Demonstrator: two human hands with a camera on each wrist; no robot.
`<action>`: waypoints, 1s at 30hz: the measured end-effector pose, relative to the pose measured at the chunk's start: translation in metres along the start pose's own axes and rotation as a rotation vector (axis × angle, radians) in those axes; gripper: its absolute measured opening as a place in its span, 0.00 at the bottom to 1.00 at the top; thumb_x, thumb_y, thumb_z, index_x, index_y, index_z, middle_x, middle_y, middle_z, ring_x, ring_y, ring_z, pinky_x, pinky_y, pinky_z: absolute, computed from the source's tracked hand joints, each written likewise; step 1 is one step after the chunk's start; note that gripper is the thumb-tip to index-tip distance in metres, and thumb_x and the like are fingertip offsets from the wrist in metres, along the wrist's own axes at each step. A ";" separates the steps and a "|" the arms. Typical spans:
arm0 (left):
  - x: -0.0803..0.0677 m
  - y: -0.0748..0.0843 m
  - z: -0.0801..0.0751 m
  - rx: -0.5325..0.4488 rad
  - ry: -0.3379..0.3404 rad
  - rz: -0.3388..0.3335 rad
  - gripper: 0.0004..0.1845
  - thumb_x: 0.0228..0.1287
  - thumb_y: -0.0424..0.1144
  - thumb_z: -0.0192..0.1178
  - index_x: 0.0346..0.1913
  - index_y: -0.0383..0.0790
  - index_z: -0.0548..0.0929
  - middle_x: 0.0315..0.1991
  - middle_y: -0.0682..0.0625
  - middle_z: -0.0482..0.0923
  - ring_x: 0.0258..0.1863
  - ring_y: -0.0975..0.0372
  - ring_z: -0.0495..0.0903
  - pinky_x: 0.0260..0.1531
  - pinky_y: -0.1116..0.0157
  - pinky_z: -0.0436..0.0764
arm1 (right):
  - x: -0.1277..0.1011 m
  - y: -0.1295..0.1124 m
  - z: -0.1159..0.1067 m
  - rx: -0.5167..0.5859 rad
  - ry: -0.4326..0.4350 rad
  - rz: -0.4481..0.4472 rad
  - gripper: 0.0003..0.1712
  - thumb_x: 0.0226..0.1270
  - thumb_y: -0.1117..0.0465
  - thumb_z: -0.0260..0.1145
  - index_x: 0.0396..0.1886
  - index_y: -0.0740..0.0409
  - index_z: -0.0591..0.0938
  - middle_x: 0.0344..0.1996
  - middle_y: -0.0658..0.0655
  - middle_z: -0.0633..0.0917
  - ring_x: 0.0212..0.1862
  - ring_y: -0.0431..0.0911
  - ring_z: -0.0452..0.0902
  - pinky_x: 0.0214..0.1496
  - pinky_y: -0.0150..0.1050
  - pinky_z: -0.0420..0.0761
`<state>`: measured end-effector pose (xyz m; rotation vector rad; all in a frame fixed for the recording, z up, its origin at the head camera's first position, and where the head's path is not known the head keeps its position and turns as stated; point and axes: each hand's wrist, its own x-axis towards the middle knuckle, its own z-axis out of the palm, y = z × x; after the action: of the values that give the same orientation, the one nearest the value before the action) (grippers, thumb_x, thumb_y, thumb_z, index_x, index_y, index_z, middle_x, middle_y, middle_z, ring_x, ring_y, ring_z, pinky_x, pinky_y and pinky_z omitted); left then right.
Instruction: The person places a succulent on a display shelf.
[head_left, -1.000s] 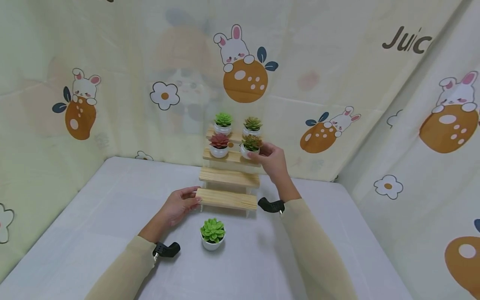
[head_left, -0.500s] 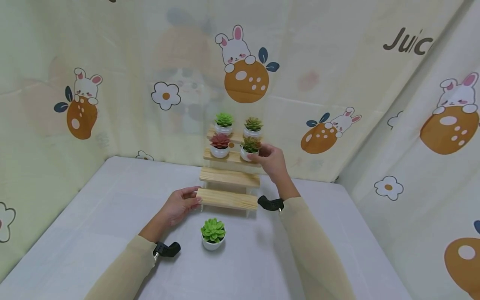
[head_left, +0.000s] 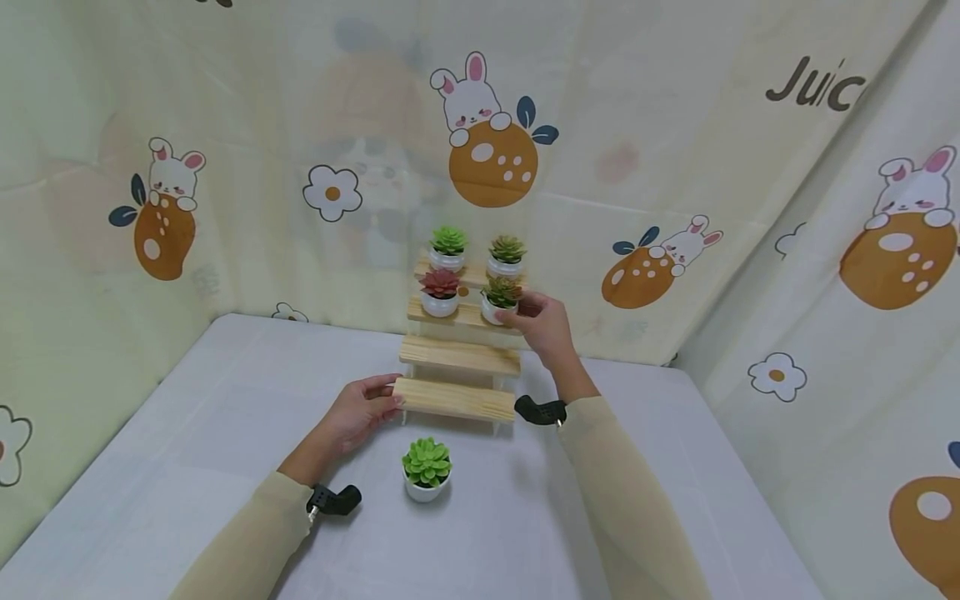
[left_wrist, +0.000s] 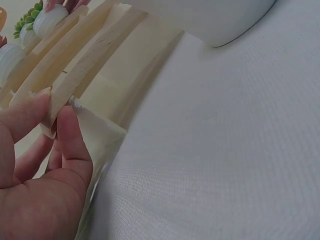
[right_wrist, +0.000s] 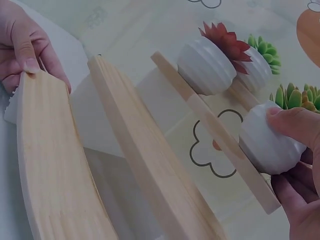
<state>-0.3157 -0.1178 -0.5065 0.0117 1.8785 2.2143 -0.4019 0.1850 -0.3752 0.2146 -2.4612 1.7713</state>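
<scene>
Four pots shelved; right hand (head_left: 546, 321) gripped fourth pot (head_left: 501, 300), left hand (head_left: 358, 410) pinched stand (head_left: 454, 398); fifth pot (head_left: 426, 469) waited at frame's lower centre.

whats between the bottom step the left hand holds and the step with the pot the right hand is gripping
One bare wooden step with nothing standing on it. The head view shows it, and the right wrist view shows it as the middle plank.

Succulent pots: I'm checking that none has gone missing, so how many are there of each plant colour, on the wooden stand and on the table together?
Bright green: 2, one on the top step and one on the table
Olive-brown: 2, one on the top step and one held by the right hand
Red: 1
Total: 5
</scene>
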 end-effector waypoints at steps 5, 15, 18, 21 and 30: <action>0.000 0.000 0.001 -0.003 0.003 -0.002 0.30 0.70 0.25 0.60 0.74 0.31 0.68 0.48 0.48 0.77 0.42 0.64 0.82 0.45 0.71 0.86 | -0.002 0.002 0.000 0.012 0.004 -0.026 0.32 0.60 0.55 0.79 0.62 0.61 0.83 0.56 0.63 0.85 0.55 0.50 0.81 0.45 0.28 0.83; -0.002 0.002 0.001 -0.006 0.005 -0.005 0.30 0.70 0.25 0.61 0.74 0.31 0.68 0.48 0.48 0.77 0.42 0.64 0.82 0.45 0.71 0.86 | -0.015 0.006 -0.004 0.071 0.023 -0.055 0.33 0.61 0.59 0.78 0.64 0.64 0.79 0.61 0.65 0.83 0.64 0.55 0.80 0.59 0.32 0.84; -0.002 0.003 0.001 -0.001 0.012 -0.008 0.30 0.70 0.25 0.60 0.74 0.31 0.69 0.48 0.47 0.76 0.42 0.63 0.81 0.46 0.71 0.86 | -0.023 0.007 -0.006 0.082 0.023 -0.062 0.33 0.61 0.60 0.78 0.64 0.67 0.79 0.61 0.67 0.82 0.64 0.56 0.80 0.58 0.29 0.84; -0.002 0.002 0.001 0.000 0.011 -0.008 0.30 0.70 0.25 0.60 0.74 0.30 0.69 0.48 0.47 0.77 0.42 0.63 0.81 0.45 0.71 0.86 | -0.033 0.008 -0.007 0.085 0.036 -0.076 0.34 0.62 0.59 0.78 0.65 0.68 0.77 0.62 0.67 0.81 0.65 0.56 0.79 0.56 0.26 0.83; 0.000 0.002 0.001 0.007 0.018 -0.015 0.30 0.71 0.26 0.60 0.74 0.31 0.69 0.49 0.47 0.76 0.43 0.63 0.81 0.45 0.71 0.86 | -0.060 0.022 -0.002 0.136 0.055 -0.116 0.35 0.61 0.60 0.78 0.65 0.68 0.76 0.64 0.68 0.79 0.67 0.56 0.77 0.65 0.33 0.80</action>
<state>-0.3159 -0.1169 -0.5046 -0.0213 1.8891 2.2051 -0.3464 0.1967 -0.4051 0.3087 -2.2449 1.8701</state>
